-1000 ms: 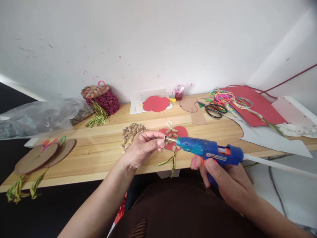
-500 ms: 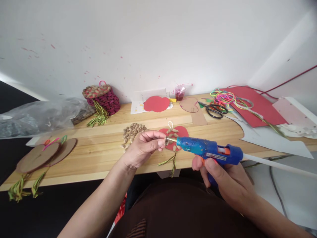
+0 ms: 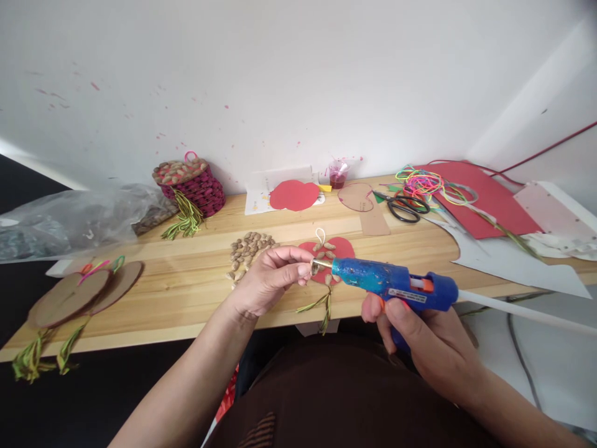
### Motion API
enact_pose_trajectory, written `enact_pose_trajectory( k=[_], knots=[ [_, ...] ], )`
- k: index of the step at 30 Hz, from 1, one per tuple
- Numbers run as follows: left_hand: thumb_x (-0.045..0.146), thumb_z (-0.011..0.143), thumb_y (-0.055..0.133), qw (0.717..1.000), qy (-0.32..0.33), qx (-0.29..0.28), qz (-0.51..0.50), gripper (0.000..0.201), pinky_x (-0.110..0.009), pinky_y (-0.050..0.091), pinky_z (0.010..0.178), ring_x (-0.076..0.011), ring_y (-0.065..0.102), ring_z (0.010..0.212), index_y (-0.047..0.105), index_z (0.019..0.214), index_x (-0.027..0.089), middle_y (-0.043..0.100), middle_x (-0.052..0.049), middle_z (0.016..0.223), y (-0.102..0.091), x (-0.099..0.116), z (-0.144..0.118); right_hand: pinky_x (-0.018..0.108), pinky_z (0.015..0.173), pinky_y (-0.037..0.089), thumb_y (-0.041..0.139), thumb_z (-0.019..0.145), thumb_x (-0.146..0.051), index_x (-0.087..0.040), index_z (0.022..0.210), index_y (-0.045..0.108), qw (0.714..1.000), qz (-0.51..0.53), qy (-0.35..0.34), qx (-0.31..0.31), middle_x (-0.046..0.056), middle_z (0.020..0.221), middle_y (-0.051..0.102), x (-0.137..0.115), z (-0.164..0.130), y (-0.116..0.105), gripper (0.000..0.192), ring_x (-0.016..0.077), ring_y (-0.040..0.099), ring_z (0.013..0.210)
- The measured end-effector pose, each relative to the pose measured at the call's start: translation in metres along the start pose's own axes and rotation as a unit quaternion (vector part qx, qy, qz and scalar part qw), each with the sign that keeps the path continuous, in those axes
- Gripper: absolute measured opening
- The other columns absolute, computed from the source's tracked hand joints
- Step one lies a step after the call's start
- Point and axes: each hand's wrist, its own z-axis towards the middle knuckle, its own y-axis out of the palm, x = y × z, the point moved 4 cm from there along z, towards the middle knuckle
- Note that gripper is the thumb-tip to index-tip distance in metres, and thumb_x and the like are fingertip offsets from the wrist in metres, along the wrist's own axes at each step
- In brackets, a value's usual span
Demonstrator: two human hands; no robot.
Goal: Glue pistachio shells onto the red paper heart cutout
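My left hand (image 3: pixel 270 277) pinches a small brown nutshell (image 3: pixel 314 269), mostly hidden by the fingertips. The metal nozzle of a blue hot glue gun (image 3: pixel 396 281) meets the shell at my fingertips. Wrapped round the gun's handle is my right hand (image 3: pixel 431 342), with a finger at the orange trigger. A white glue stick (image 3: pixel 517 310) runs out of the back of the gun. Below the nozzle lies a red paper heart (image 3: pixel 344 246) with several shells on it, a white loop at its top and a green tassel (image 3: pixel 325 305) underneath. A pile of nutshells (image 3: pixel 250 247) lies beside my left hand.
Black scissors (image 3: pixel 405 208), tangled bright cords (image 3: pixel 422 184) and red card (image 3: pixel 489 205) are at the right. A cup of dark red liquid (image 3: pixel 337 180) stands by the wall. To the left are a shell-covered basket (image 3: pixel 196 190), a plastic bag (image 3: pixel 88 218) and tasselled cardboard discs (image 3: pixel 69 300).
Both hands, the glue gun and the shell hold almost the same position. The view has shifted very slightly.
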Motion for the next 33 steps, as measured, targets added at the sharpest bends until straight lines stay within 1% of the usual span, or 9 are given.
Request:
enact_pose_trajectory(
  k=[4, 10, 13, 17, 22, 24, 29, 31, 33],
  knots=[
    [0.03, 0.067, 0.092, 1.0, 0.001, -0.002, 0.006, 0.026, -0.02, 0.047, 0.062, -0.0068, 0.057, 0.059, 0.079, 0.083, 0.015, 0.07, -0.002, 0.07, -0.0011, -0.0009, 0.0003, 0.031, 0.052, 0.044, 0.05, 0.102, -0.043, -0.023, 0.091, 0.065, 1.0, -0.002, 0.008, 0.006, 0.003, 0.084, 0.066, 0.0008, 0.001, 0.0006, 0.028, 0.0125, 0.054, 0.053],
    [0.03, 0.066, 0.092, 1.0, -0.007, -0.001, 0.007, 0.027, -0.02, 0.047, 0.062, -0.0068, 0.058, 0.059, 0.08, 0.085, 0.016, 0.071, -0.002, 0.069, -0.0017, -0.002, -0.0002, 0.031, 0.053, 0.043, 0.049, 0.102, -0.043, -0.023, 0.09, 0.065, 1.0, -0.004, 0.007, 0.01, 0.001, 0.069, 0.06, 0.001, 0.0009, -0.0003, 0.028, 0.0146, 0.054, 0.052],
    [0.03, 0.065, 0.093, 1.0, -0.009, 0.0, 0.005, 0.027, -0.02, 0.047, 0.062, -0.0069, 0.057, 0.059, 0.079, 0.084, 0.016, 0.07, -0.002, 0.069, -0.0012, -0.0023, -0.0001, 0.031, 0.052, 0.043, 0.048, 0.102, -0.042, -0.024, 0.09, 0.065, 1.0, 0.005, 0.002, 0.008, 0.0, 0.071, 0.059, 0.001, 0.0013, -0.0004, 0.028, 0.0141, 0.054, 0.053],
    [0.03, 0.066, 0.092, 1.0, -0.004, 0.0, 0.003, 0.026, -0.021, 0.046, 0.062, -0.0073, 0.057, 0.059, 0.079, 0.083, 0.015, 0.07, -0.002, 0.069, -0.0007, -0.0025, -0.0001, 0.031, 0.053, 0.044, 0.049, 0.102, -0.043, -0.023, 0.092, 0.065, 1.0, 0.002, 0.003, 0.014, 0.001, 0.075, 0.062, 0.0023, 0.0019, -0.0011, 0.027, 0.0136, 0.054, 0.053],
    [0.03, 0.067, 0.092, 1.0, -0.003, 0.002, 0.001, 0.026, -0.021, 0.045, 0.062, -0.0075, 0.056, 0.059, 0.079, 0.084, 0.014, 0.07, -0.002, 0.069, -0.0014, -0.0028, -0.0005, 0.033, 0.055, 0.044, 0.05, 0.101, -0.045, -0.023, 0.09, 0.066, 1.0, -0.001, 0.016, 0.013, -0.001, 0.061, 0.055, 0.005, 0.0017, -0.0014, 0.029, 0.0154, 0.054, 0.051],
    [0.03, 0.067, 0.092, 1.0, -0.005, 0.003, -0.002, 0.026, -0.021, 0.046, 0.062, -0.0077, 0.057, 0.059, 0.078, 0.083, 0.014, 0.07, -0.002, 0.069, -0.0018, -0.003, -0.0004, 0.033, 0.055, 0.045, 0.05, 0.102, -0.044, -0.024, 0.09, 0.066, 1.0, 0.001, 0.016, 0.016, -0.001, 0.063, 0.056, 0.0049, 0.0013, -0.002, 0.028, 0.0151, 0.054, 0.051],
    [0.029, 0.067, 0.092, 1.0, -0.006, 0.001, -0.009, 0.025, -0.021, 0.047, 0.063, -0.0081, 0.059, 0.06, 0.077, 0.081, 0.014, 0.07, -0.003, 0.068, -0.0022, -0.0026, 0.0002, 0.033, 0.055, 0.044, 0.05, 0.102, -0.044, -0.024, 0.09, 0.066, 1.0, -0.002, 0.017, 0.015, 0.002, 0.077, 0.064, 0.0037, 0.0008, -0.0032, 0.028, 0.0134, 0.054, 0.052],
    [0.03, 0.067, 0.092, 1.0, -0.008, 0.003, -0.008, 0.026, -0.021, 0.048, 0.063, -0.0082, 0.059, 0.06, 0.077, 0.08, 0.014, 0.07, -0.003, 0.068, -0.0022, -0.0025, 0.0004, 0.033, 0.056, 0.044, 0.05, 0.102, -0.045, -0.023, 0.089, 0.066, 1.0, -0.004, 0.017, 0.014, 0.002, 0.075, 0.064, 0.0038, 0.0013, -0.0033, 0.03, 0.0135, 0.054, 0.052],
    [0.03, 0.066, 0.092, 1.0, -0.009, 0.006, -0.006, 0.027, -0.021, 0.048, 0.063, -0.0083, 0.059, 0.06, 0.077, 0.08, 0.013, 0.07, -0.003, 0.068, -0.0021, -0.0026, 0.0006, 0.033, 0.056, 0.044, 0.05, 0.101, -0.046, -0.023, 0.089, 0.066, 1.0, -0.007, 0.018, 0.015, 0.0, 0.068, 0.06, 0.0042, 0.0022, -0.0031, 0.03, 0.0143, 0.054, 0.051]
  ],
)
